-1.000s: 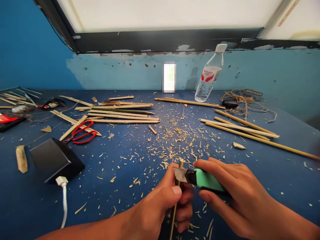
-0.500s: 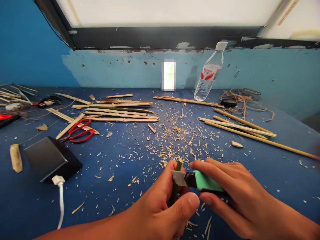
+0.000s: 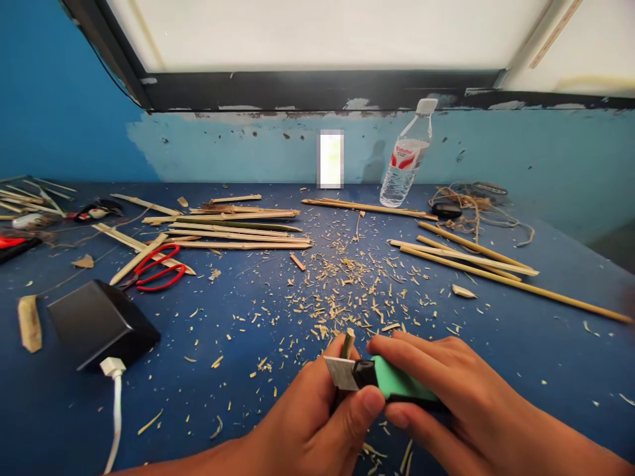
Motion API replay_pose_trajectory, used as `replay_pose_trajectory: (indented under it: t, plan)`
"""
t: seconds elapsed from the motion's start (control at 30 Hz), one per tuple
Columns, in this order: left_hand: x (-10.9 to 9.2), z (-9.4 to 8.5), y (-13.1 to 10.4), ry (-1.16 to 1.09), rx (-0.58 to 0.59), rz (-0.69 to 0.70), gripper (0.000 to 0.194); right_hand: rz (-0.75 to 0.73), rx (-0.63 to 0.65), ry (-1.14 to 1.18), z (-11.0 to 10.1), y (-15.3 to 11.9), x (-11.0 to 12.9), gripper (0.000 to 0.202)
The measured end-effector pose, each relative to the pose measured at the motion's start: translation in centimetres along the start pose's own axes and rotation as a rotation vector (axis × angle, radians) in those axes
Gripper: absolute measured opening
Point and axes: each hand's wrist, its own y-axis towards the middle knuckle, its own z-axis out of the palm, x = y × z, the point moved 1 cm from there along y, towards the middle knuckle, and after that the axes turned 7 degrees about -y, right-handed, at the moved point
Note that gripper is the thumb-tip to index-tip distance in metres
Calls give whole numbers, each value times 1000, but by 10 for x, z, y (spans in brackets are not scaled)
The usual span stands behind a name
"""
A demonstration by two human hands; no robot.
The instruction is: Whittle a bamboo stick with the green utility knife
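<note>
Blade (image 3: 341, 374) across a half-hidden stick (image 3: 349, 342)

Fingers of the left hand (image 3: 322, 418) are clenched round the stick, only its tip rising clear; the rest is hidden by the hand. The right hand (image 3: 449, 390) grips a green cutter (image 3: 397, 380), covering its rear (the left thumb sits against or just beside it; I cannot tell which). Shavings (image 3: 342, 301) lie beyond, then red-handled scissors (image 3: 161, 269), their blades hard to make out. Farthest back, a rectangle (image 3: 330, 158) is pixelated.

The smooth blade (image 3: 340, 374) is metal, the handle (image 3: 395, 379) plastic.
</note>
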Motion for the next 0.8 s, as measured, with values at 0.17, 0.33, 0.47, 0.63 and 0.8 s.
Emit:
replay_pose_trajectory:
  t: [0.17,0.33,0.47,0.63,0.8]
  plan:
    - [4,7,-9,-28,-50,-123,51,19,7,-1,6,-6,1,31]
    - [3,7,-3,-75,-78,-139,52,74,30,-40,15,-11,0,26]
    - [-4,8,2,-63,-83,-156,50,71,-102,-249,21,-12,2,32]
    - [-8,5,7,-86,-106,-269,54,81,-159,-409,27,-7,2,33]
    - [-12,-4,4,-162,-8,-304,61,234,-102,-239,23,-6,-16,32]
